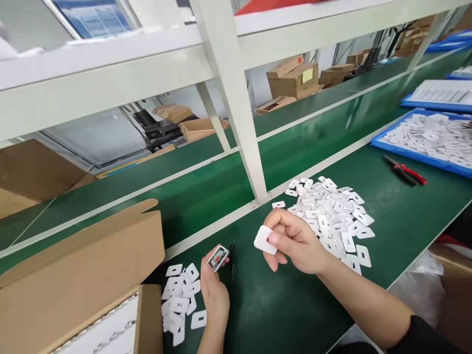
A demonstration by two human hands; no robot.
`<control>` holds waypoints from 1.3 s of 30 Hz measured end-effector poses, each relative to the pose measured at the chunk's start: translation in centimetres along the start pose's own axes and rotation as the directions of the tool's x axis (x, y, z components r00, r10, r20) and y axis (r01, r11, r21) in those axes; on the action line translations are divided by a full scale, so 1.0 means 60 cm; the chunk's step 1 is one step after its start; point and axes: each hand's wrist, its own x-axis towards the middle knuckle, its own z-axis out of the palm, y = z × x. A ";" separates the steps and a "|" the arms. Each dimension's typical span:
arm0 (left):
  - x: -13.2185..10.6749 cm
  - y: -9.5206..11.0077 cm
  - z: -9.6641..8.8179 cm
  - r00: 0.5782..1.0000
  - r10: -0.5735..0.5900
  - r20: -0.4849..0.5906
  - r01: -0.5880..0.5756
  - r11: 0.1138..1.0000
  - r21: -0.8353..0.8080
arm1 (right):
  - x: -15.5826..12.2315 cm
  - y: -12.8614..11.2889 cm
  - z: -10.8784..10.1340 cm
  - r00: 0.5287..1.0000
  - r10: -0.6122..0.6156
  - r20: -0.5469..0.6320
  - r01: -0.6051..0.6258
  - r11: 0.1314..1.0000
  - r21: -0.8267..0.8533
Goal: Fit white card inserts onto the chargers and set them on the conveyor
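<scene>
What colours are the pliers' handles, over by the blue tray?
The pliers' handles are red and black, seen best in the head view.

green tabletop (pixel 280 305): near the far edge, a large heap of white plates (pixel 334 216); to its right, red-and-black pliers (pixel 405 172), then a blue tray (pixel 420 158) of white pieces (pixel 431 135); toward the left, black tweezers (pixel 232 260), a smaller heap of similar plates (pixel 180 295) and an open cardboard box (pixel 149 322).

My left hand (pixel 216 292) and right hand (pixel 297 242) are both bare, and my right forearm (pixel 368 301) shows uncovered for much of its length. Past the near edge of the desk (pixel 283 314), a plain black sleeve (pixel 422 337) wraps that arm.
</scene>
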 end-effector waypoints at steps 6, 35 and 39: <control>-0.005 -0.004 -0.001 1.000 0.001 0.031 0.000 1.000 -0.025 | -0.005 -0.002 -0.004 1.000 -0.012 0.014 0.011 0.996 0.085; -0.047 0.064 0.001 0.957 0.225 0.185 -0.235 0.971 0.033 | -0.004 0.076 0.044 0.992 0.116 0.055 -0.069 0.841 -0.537; -0.047 0.065 0.001 0.931 0.298 0.210 -0.324 0.941 0.102 | -0.009 0.088 0.054 0.996 0.062 0.059 -0.011 0.774 -0.633</control>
